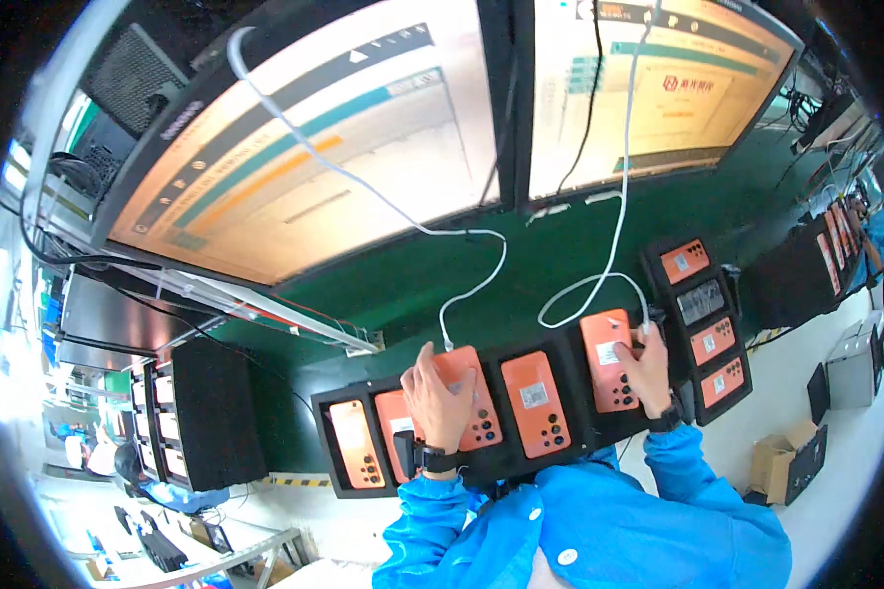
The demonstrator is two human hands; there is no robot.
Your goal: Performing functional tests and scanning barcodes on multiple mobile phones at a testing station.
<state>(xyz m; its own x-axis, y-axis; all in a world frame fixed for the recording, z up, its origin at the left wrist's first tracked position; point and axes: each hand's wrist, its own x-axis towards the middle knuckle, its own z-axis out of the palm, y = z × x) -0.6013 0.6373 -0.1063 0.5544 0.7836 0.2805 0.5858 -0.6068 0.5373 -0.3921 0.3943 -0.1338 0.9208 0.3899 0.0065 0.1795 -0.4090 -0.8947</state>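
The person in the blue jacket (599, 535) has both hands down at a black tray (572, 385) of orange phones. The left hand (437, 401) lies over the near phone (486, 404), its thumb across the phone's back and the other fingers bent by the top left edge; I can't tell whether they truly grip it. A white cable (502, 257) ends at that phone's top, just beside those fingers.

The right hand (648, 365) is grasping the far phone (604, 363) along its right edge, thumb pressed on the back. A second cable (619, 211) drops to these same fingers; whether its plug sits in the phone is hidden from me.

Between the two sets of fingers lies a middle phone (535, 404), untouched, camera lenses toward the person. Left of the left fingers are a partly covered phone (393, 410) and a paler end phone (356, 444). Right of the right fingers stands another tray (695, 365) with more phones. Beyond the fingers, across the green worktop (363, 304), two lit monitors (295, 182) lean over everything.
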